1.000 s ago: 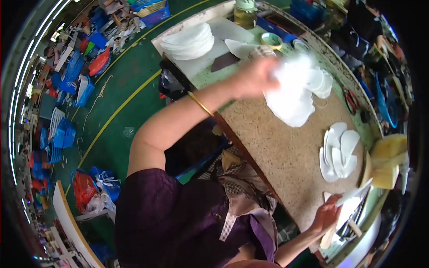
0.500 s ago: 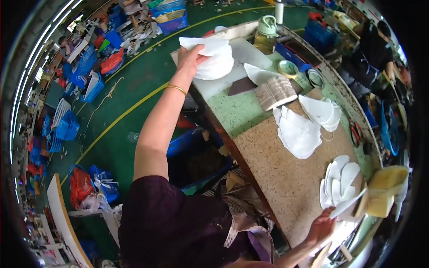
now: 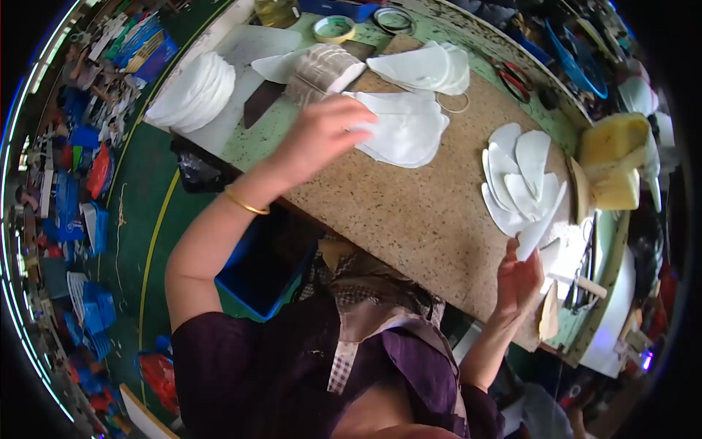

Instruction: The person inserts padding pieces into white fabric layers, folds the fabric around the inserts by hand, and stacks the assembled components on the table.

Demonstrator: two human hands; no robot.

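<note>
My left hand (image 3: pixel 322 139) hovers over the near-left edge of the brown board, its fingers apart and nothing in them. Just beyond its fingertips lies a stack of thin white cut pieces (image 3: pixel 409 135). Pinched in my right hand (image 3: pixel 521 278) is one white curved piece (image 3: pixel 542 223), tilted up off the board. Beside it, several similar white curved pieces (image 3: pixel 504 175) are fanned out. A thick pile of rounded white pieces (image 3: pixel 194 91) rests at the table's left end.
A wrapped beige bundle (image 3: pixel 322 72) and another white stack (image 3: pixel 420 67) lie along the back, near a tape roll (image 3: pixel 334 29). Red-handled scissors (image 3: pixel 514 82) sit by the raised rim. At right stands a yellow container (image 3: pixel 610 164); a blue bin (image 3: pixel 256 271) is below the table edge.
My left hand has let go of the white piece at the left pile and come back toward the middle stack. My right hand still holds its curved piece. The camera view has turned.
</note>
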